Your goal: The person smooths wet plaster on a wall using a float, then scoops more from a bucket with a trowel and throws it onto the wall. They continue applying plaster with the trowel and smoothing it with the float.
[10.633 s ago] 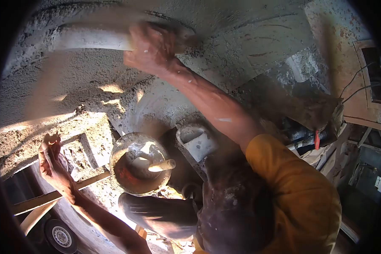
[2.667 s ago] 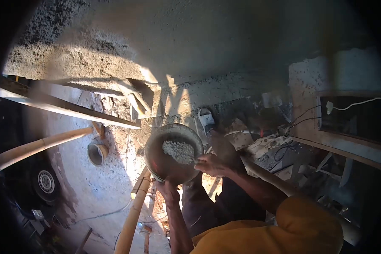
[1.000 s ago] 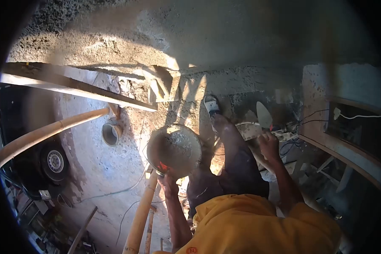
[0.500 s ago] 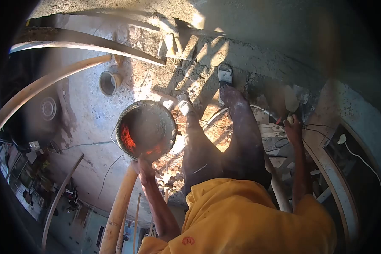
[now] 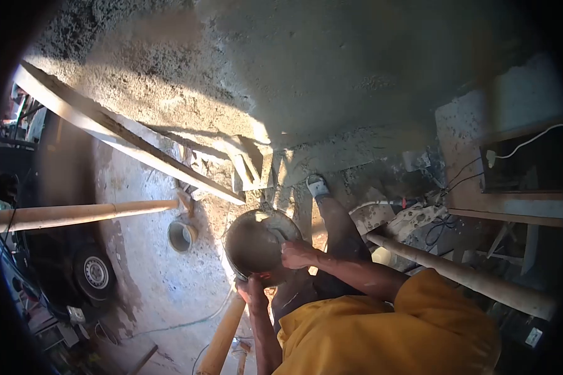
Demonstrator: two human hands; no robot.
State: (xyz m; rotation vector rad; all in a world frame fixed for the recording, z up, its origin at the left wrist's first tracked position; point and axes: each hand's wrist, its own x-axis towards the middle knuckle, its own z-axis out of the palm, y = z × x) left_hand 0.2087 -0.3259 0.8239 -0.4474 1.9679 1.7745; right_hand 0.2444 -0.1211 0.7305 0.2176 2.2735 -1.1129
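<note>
A round bucket (image 5: pixel 247 240) with grey, wet-looking material inside is held in front of my body. My left hand (image 5: pixel 253 290) is closed on its near rim, beside the top of a wooden pole. At the bucket's right side my right hand (image 5: pixel 297 255) is wrapped round the handle of a trowel (image 5: pixel 277 235), whose end reaches over the bucket's opening. Much of the trowel is hidden by the hand or hard to make out.
Ahead is a grey plastered wall (image 5: pixel 331 69). A long board (image 5: pixel 125 137) slants at the left, above a bamboo pole (image 5: pixel 87 215). A small pot (image 5: pixel 182 237) stands on the floor. A car wheel (image 5: pixel 95 272) shows at far left. Another pole (image 5: pixel 469 275) lies to the right.
My right hand has come from the far right to the bucket with the trowel. My left hand still holds the bucket. The view has shifted upward, showing more wall.
</note>
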